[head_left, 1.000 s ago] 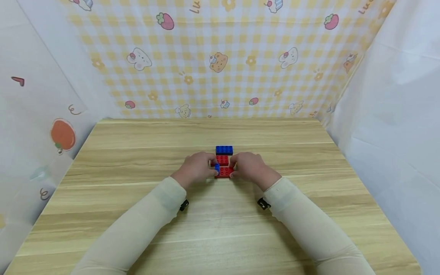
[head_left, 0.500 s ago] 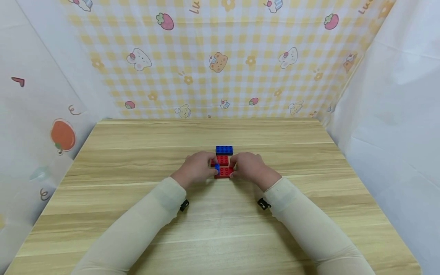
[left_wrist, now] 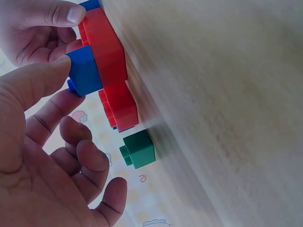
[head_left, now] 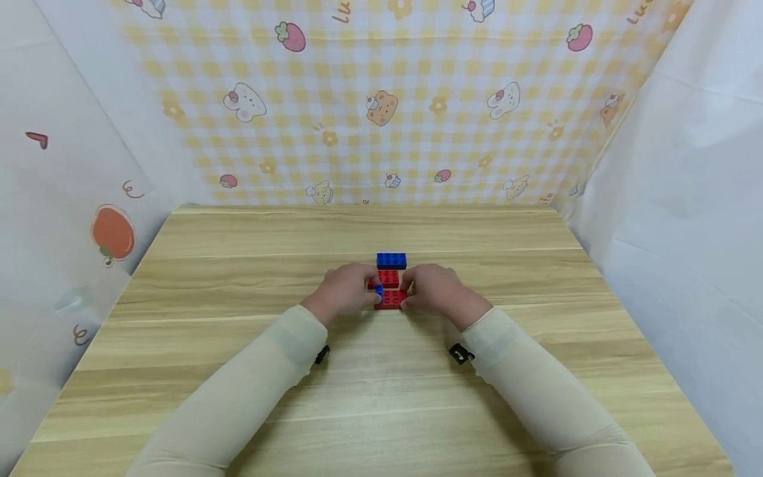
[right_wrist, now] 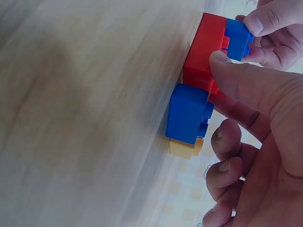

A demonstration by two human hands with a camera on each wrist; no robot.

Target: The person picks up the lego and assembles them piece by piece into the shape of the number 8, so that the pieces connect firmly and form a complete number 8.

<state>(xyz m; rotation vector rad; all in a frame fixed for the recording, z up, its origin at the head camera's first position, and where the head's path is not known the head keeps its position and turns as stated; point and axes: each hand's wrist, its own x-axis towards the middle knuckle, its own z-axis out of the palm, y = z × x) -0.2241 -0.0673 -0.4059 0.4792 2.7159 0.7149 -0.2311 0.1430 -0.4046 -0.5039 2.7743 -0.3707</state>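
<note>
A red brick (head_left: 391,300) lies nearest me on the wooden table. On its left end sits a small blue brick (left_wrist: 84,71), studs up; I cannot tell whether it is pressed fully down. My left hand (head_left: 348,289) pinches this blue brick between thumb and index finger, its other fingers loosely bent. With thumb and index finger, my right hand (head_left: 436,289) grips the right end of the front red brick (right_wrist: 203,49). Just behind lies a second red brick (head_left: 387,278), partly covered by the hands in the head view.
Farther back is a blue brick (head_left: 391,260) with two rows of studs. The left wrist view has a green brick (left_wrist: 139,149), the right wrist view a blue brick (right_wrist: 187,113) and a yellow one (right_wrist: 182,148). A checked cloth (head_left: 417,132) hangs behind the table (head_left: 369,411).
The head view has shifted very slightly. Both hands keep their hold on the bricks, with no clear movement against the table.
</note>
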